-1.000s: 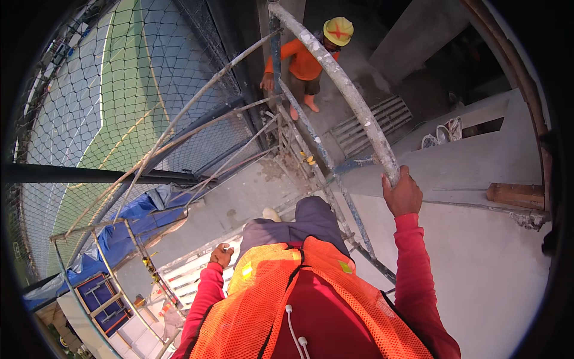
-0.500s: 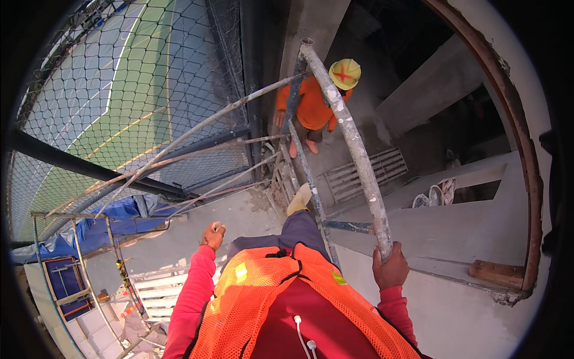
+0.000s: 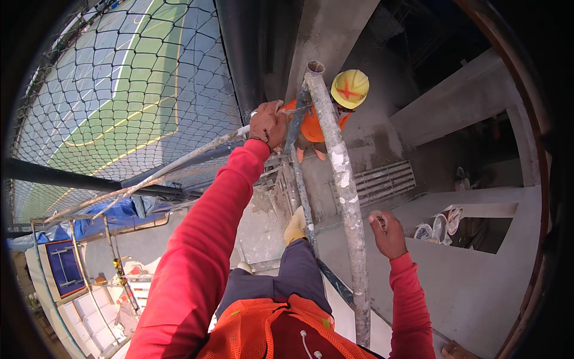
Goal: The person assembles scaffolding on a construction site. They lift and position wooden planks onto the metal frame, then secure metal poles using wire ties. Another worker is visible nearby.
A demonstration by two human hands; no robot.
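Observation:
My left hand [image 3: 268,124] is closed around the upper part of a thin diagonal scaffold brace [image 3: 194,158], close to where it meets the scaffold frame. The frame's thick, paint-spattered pipe [image 3: 344,173] runs from its open top end down toward my body. To the right of that pipe, my right hand [image 3: 388,234] is held in the air, apart from it. Its fingers are loosely bent, with a gap at the thumb and nothing visible in them. Below, my boot [image 3: 295,226] is beside a thinner blue-grey frame tube [image 3: 304,191].
Beneath the frame's top stands a co-worker in a yellow helmet [image 3: 350,88] and orange top. Wire mesh [image 3: 137,78] borders the left, above a sports court. Slatted panels [image 3: 382,182], sacks [image 3: 439,227] by a wall opening, and a blue tarp [image 3: 113,209] lie around.
My left hand has risen forward from beside my body and taken hold of the brace. My right hand has let go of the thick pipe and moved off it.

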